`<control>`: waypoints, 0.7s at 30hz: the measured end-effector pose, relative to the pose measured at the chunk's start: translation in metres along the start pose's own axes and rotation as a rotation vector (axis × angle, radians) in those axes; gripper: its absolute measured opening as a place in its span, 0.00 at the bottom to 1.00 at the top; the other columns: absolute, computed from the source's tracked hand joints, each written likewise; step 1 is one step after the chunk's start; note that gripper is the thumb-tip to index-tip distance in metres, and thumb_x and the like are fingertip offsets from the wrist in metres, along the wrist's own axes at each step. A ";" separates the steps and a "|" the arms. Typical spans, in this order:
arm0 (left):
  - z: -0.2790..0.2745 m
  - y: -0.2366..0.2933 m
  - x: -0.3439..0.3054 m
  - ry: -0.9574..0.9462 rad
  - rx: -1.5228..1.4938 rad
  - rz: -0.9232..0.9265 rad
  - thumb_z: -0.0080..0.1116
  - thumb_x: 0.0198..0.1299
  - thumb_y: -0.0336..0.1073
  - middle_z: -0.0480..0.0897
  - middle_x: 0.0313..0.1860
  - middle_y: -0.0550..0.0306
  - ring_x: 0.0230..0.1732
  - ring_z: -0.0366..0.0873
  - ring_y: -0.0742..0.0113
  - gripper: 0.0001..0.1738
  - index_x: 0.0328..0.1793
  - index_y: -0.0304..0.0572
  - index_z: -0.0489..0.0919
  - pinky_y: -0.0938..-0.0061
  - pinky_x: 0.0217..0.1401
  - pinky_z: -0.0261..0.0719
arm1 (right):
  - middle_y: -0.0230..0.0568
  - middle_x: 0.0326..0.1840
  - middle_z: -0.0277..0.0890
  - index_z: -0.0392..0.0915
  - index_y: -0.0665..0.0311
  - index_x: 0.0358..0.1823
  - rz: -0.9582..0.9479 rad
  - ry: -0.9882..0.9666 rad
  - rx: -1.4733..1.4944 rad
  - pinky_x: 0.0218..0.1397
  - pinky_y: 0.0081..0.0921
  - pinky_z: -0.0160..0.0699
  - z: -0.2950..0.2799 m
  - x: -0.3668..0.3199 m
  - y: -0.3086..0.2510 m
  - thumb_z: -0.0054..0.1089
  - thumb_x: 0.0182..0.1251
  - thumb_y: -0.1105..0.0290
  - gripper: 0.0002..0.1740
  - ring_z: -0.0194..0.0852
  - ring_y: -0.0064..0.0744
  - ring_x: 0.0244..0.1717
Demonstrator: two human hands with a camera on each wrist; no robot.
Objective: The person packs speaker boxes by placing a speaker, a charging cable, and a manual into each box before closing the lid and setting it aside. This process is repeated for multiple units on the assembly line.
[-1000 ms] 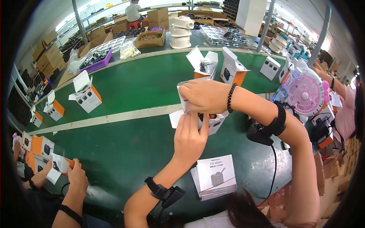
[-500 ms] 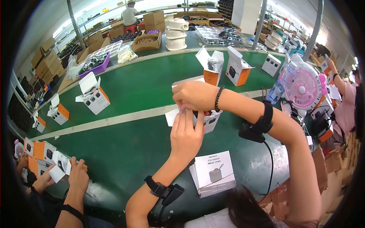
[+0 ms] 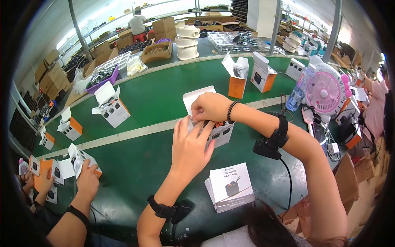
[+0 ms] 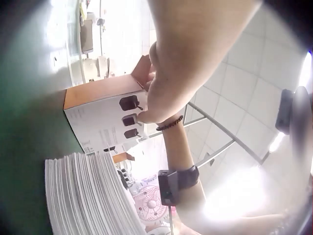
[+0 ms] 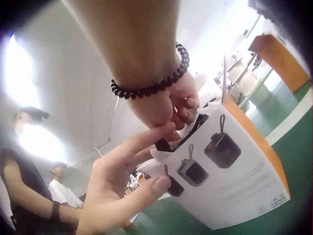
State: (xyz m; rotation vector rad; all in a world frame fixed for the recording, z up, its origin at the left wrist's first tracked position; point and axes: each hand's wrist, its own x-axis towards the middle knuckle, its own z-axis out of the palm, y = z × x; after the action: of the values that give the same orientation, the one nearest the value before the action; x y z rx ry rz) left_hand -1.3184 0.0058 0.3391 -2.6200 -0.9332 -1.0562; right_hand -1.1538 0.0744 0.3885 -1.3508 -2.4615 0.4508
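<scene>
An upright white-and-orange carton (image 3: 222, 136) printed with small speakers stands in front of me, its white lid flap (image 3: 199, 95) raised behind. My right hand (image 3: 212, 108) reaches over its open top with fingers curled down at the opening. What those fingertips hold I cannot tell. Something black and orange shows inside the carton. My left hand (image 3: 186, 144) has its fingers stretched to the opening, close to the right fingertips. The right wrist view shows the left thumb (image 5: 155, 188) by the printed face (image 5: 230, 181), and a dark piece (image 5: 163, 145) near the left index finger.
Stacked user manuals (image 3: 232, 185) lie nearer me. Several open cartons (image 3: 112, 108) stand left on the table, others (image 3: 238, 76) beyond the pale divider strip. A pink fan (image 3: 325, 92), water bottle (image 3: 297, 95) and hairbrush (image 3: 307, 115) are right. Another person's hand (image 3: 87, 181) handles a carton at left.
My left hand has shifted left, its thumb now spread away from the fingers. My right hand stays over the carton's top. At left, the other person's carton has turned. The head view has shifted slightly.
</scene>
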 end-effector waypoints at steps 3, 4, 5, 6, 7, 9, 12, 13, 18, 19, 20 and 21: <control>-0.007 0.001 -0.001 -0.003 0.003 0.002 0.66 0.49 0.35 0.80 0.52 0.50 0.60 0.69 0.42 0.29 0.61 0.44 0.77 0.52 0.65 0.64 | 0.42 0.26 0.82 0.84 0.62 0.30 -0.029 0.078 0.039 0.37 0.33 0.79 0.002 -0.006 -0.005 0.63 0.55 0.64 0.09 0.81 0.40 0.31; -0.007 0.002 0.001 0.002 -0.005 0.002 0.66 0.49 0.36 0.80 0.52 0.50 0.59 0.69 0.42 0.29 0.60 0.44 0.77 0.52 0.64 0.64 | 0.42 0.26 0.82 0.84 0.62 0.30 -0.030 0.086 0.042 0.37 0.33 0.79 0.000 -0.009 -0.001 0.63 0.55 0.64 0.09 0.81 0.40 0.31; -0.010 0.001 0.002 0.002 -0.002 0.007 0.66 0.49 0.36 0.80 0.52 0.50 0.59 0.69 0.42 0.29 0.60 0.44 0.77 0.52 0.64 0.64 | 0.42 0.26 0.82 0.84 0.62 0.30 -0.027 0.102 0.056 0.38 0.33 0.79 -0.003 -0.011 0.003 0.63 0.55 0.65 0.09 0.81 0.40 0.31; -0.012 -0.002 0.004 0.042 0.007 -0.009 0.66 0.49 0.36 0.80 0.52 0.50 0.59 0.70 0.44 0.28 0.59 0.43 0.78 0.53 0.63 0.65 | 0.43 0.26 0.82 0.84 0.63 0.30 -0.024 0.117 0.067 0.38 0.33 0.79 -0.006 -0.012 0.007 0.62 0.55 0.65 0.08 0.81 0.41 0.32; -0.014 -0.006 0.004 0.082 0.013 -0.024 0.66 0.49 0.37 0.80 0.53 0.51 0.58 0.71 0.46 0.27 0.58 0.41 0.78 0.54 0.62 0.66 | 0.44 0.28 0.82 0.83 0.62 0.29 -0.095 0.171 -0.043 0.39 0.35 0.78 -0.002 -0.012 0.013 0.62 0.56 0.66 0.07 0.81 0.43 0.33; -0.019 -0.015 0.004 0.039 -0.026 -0.034 0.66 0.50 0.38 0.81 0.52 0.51 0.57 0.71 0.48 0.26 0.57 0.40 0.78 0.56 0.61 0.66 | 0.44 0.29 0.81 0.81 0.63 0.30 -0.153 0.221 -0.068 0.39 0.35 0.77 0.003 -0.013 0.016 0.62 0.56 0.68 0.06 0.79 0.45 0.32; -0.014 -0.021 0.004 -0.024 -0.054 -0.033 0.66 0.50 0.40 0.82 0.50 0.53 0.53 0.73 0.53 0.24 0.54 0.38 0.79 0.59 0.59 0.66 | 0.42 0.31 0.79 0.78 0.64 0.29 -0.198 0.271 -0.095 0.41 0.37 0.75 0.010 -0.014 0.017 0.62 0.56 0.70 0.05 0.77 0.46 0.35; -0.010 -0.022 0.004 -0.016 -0.034 -0.027 0.66 0.50 0.40 0.82 0.50 0.53 0.51 0.73 0.53 0.24 0.53 0.38 0.79 0.59 0.59 0.66 | 0.42 0.31 0.79 0.78 0.64 0.29 -0.173 0.255 -0.149 0.42 0.36 0.75 0.014 -0.014 0.017 0.62 0.56 0.70 0.05 0.77 0.46 0.36; -0.022 -0.027 0.000 -0.050 -0.056 -0.033 0.64 0.52 0.37 0.81 0.51 0.51 0.50 0.74 0.52 0.21 0.52 0.37 0.79 0.60 0.60 0.66 | 0.41 0.32 0.81 0.80 0.62 0.30 -0.171 0.197 -0.213 0.42 0.38 0.77 0.016 -0.011 0.015 0.59 0.59 0.67 0.06 0.79 0.46 0.37; -0.022 -0.032 0.000 0.009 -0.159 -0.053 0.62 0.53 0.34 0.81 0.50 0.50 0.51 0.74 0.51 0.20 0.52 0.37 0.79 0.60 0.60 0.67 | 0.42 0.33 0.80 0.80 0.62 0.32 -0.226 0.273 -0.121 0.43 0.38 0.77 0.012 -0.015 0.015 0.59 0.59 0.68 0.06 0.79 0.46 0.37; -0.022 -0.037 0.000 0.069 -0.264 -0.073 0.60 0.53 0.32 0.81 0.49 0.49 0.52 0.74 0.50 0.19 0.52 0.36 0.78 0.60 0.60 0.68 | 0.43 0.34 0.80 0.81 0.63 0.33 -0.280 0.347 -0.030 0.44 0.38 0.77 0.007 -0.021 0.015 0.59 0.60 0.69 0.06 0.79 0.46 0.37; -0.026 -0.048 0.000 0.164 -0.261 -0.096 0.55 0.55 0.27 0.81 0.47 0.47 0.50 0.75 0.52 0.17 0.52 0.35 0.78 0.63 0.56 0.72 | 0.46 0.36 0.79 0.81 0.65 0.37 -0.281 0.516 0.004 0.45 0.37 0.77 0.003 -0.028 0.011 0.57 0.59 0.74 0.07 0.78 0.46 0.39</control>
State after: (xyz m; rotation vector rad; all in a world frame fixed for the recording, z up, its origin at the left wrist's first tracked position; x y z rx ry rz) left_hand -1.3626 0.0345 0.3539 -2.6568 -0.9492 -1.4842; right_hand -1.1324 0.0561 0.3785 -0.9449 -2.1588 0.0302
